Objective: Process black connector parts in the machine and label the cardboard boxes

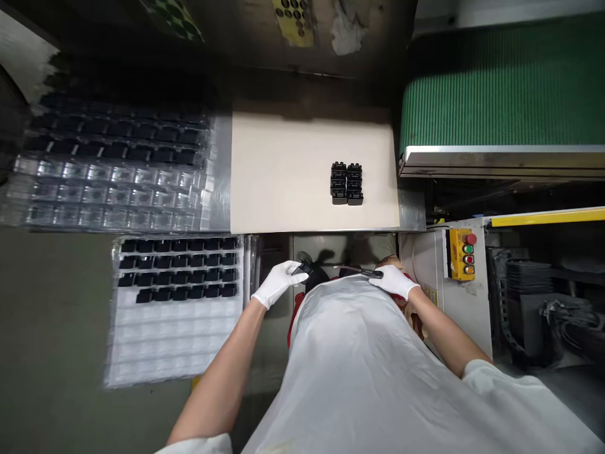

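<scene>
Gloved in white, my left hand is closed on a small black plastic part just in front of my lap. My right hand, also white-gloved, is closed on the black handle of a slim tool. The tool's thin shaft points left towards the black part, with a gap between them; its exact kind is too small to tell. Ahead of both hands, several similar black parts stand in two short columns on a cream board.
Left of my arm sits a white compartment tray, its far rows filled with black parts. Stacked clear trays lie on the bench's left side. A green ribbed conveyor belt is at right, above a yellow button box.
</scene>
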Demonstrator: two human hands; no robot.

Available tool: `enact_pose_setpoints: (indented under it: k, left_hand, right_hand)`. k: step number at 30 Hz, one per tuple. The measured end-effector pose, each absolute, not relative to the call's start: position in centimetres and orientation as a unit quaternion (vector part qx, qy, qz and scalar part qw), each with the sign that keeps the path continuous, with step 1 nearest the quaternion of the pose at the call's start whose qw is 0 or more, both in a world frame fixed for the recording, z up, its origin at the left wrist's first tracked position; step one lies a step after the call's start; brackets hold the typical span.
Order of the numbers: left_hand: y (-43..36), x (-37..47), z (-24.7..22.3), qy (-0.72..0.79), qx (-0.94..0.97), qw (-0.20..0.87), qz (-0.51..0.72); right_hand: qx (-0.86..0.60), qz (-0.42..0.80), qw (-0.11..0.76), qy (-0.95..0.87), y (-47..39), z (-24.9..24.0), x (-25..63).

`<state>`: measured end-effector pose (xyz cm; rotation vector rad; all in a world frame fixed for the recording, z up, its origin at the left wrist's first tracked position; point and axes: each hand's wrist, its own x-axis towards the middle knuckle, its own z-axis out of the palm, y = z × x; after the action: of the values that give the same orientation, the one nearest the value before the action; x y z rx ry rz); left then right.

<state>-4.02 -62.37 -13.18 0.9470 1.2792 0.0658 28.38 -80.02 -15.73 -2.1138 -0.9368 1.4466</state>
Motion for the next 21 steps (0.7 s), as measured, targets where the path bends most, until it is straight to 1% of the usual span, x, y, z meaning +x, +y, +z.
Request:
enact_pose_setpoints:
  k: [2, 5, 7, 9, 12, 14, 16, 19, 21]
  left_hand:
    - [-64.4, -5.5, -13.8, 0.630, 0.366, 0.677, 0.108]
    - [-68.2, -8.3, -14.1, 0.688, 0.265, 0.643, 0.205]
    - [-70.5, -10.3, -13.8, 0.717, 0.206, 0.616, 0.256]
    - [-72.4, -12.3, -13.3, 0.740, 0.156, 0.581, 0.300]
    - [-74.1, -15.4, -12.8, 0.764, 0.104, 0.529, 0.355]
    - [-74.0, -17.9, -13.0, 0.772, 0.086, 0.502, 0.380]
    - [-73.0, -21.2, -13.6, 0.782, 0.079, 0.479, 0.391]
    - [-70.2, -27.4, -14.8, 0.803, 0.087, 0.442, 0.389]
    - [-67.6, -31.9, -15.6, 0.819, 0.104, 0.413, 0.384]
  right_hand:
    - [-0.782, 0.476, 0.316, -0.249, -81.2, -18.2, 28.7]
    - [-0.803, 0.364, 0.460, -0.101, -80.8, -21.7, 30.3]
    - [-0.799, 0.303, 0.519, -0.019, -79.2, -23.7, 32.1]
    - [-0.789, 0.269, 0.551, 0.048, -77.1, -25.4, 33.7]
    - [-0.782, 0.260, 0.553, 0.125, -74.7, -27.4, 34.3]
    - [-0.785, 0.286, 0.530, 0.148, -74.0, -28.3, 33.6]
    - [-0.788, 0.339, 0.493, 0.147, -74.1, -28.9, 32.5]
    - [-0.803, 0.389, 0.439, 0.105, -74.9, -28.3, 31.0]
    - [-0.814, 0.406, 0.412, 0.061, -75.6, -26.6, 29.9]
